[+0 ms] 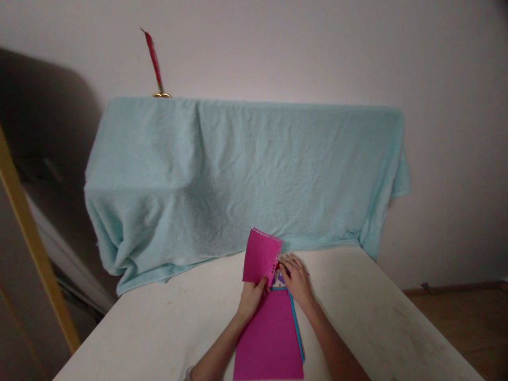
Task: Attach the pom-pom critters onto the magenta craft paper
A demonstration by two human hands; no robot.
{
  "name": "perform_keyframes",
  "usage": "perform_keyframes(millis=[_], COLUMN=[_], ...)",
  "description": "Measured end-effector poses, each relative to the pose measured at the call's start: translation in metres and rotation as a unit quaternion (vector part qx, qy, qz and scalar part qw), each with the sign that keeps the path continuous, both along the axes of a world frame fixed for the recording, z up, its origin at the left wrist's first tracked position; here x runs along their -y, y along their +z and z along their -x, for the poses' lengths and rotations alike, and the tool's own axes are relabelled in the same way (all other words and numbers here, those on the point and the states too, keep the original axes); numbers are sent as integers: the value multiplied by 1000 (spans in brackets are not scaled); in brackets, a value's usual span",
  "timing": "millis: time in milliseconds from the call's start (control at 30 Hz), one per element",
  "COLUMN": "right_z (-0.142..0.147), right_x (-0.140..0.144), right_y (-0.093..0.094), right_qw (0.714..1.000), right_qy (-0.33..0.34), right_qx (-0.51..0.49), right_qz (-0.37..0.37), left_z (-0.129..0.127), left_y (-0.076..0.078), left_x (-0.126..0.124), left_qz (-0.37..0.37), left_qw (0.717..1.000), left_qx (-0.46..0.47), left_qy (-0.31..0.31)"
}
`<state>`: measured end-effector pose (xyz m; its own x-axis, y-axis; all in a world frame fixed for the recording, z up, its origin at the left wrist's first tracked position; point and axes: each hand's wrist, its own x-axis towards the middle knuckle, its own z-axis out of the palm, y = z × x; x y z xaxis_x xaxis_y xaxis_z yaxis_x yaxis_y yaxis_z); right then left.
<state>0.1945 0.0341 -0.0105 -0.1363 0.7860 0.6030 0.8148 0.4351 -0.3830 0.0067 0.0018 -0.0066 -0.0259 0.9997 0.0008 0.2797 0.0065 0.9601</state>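
My left hand (252, 296) grips a small magenta sheet of paper (262, 255) by its lower edge, thumb on top. Holes and notches run along the sheet's top and right edges. Close to that right edge is my right hand (297, 278), its fingers bent round something small, dark and red that they mostly hide. Beneath both hands lie small white and purple patterned pieces (280, 279), too small to name. Nearer to me, a larger magenta sheet (270, 336) lies flat on a blue-edged item (297, 325), probably a folder or pad.
The white table (190, 323) extends to both sides. A light blue cloth (254, 169) drapes over something at its back. A red ribbon (153, 58) with a gold-coloured ring hangs against the wall above. A yellow post (35, 243) stands at the left.
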Motion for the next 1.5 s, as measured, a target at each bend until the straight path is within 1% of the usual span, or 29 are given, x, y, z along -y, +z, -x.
perform_keyframes(millis=[133, 367, 567, 867, 1000, 1233, 1300, 1400, 1500], right_z=[0, -1, -2, -7, -8, -9, -9, -8, -7], right_x=[0, -1, 0, -6, -5, -4, -2, 1, 3], right_y=[0, -5, -4, -4, -4, -1, 1, 3, 3], right_qw=[1000, 999, 996, 997, 997, 997, 995, 991, 989], right_qy=[-3, -14, -30, -44, -48, -56, -73, -113, -124], right_qx=[10, 47, 86, 54, 38, 35, 39, 49, 63], right_qz=[-1, -2, 27, 41, 48, 48, 52, 55, 49], left_z=[0, 0, 2, 1, 1, 4, 5, 4, 4], left_y=[-2, 2, 0, 2, -4, -22, -26, -27, -22], left_x=[0, 2, 1, 1, -1, -9, -11, -11, -9], left_qz=[-2, -3, -4, 2, -9, -14, -16, -11, -9], left_qw=[1000, 1000, 1000, 1000, 1000, 1000, 999, 999, 999], left_qx=[10, 11, 7, 4, 15, 1, 5, 15, 26], left_qy=[-10, -2, -4, -5, -15, -22, -30, -34, -33])
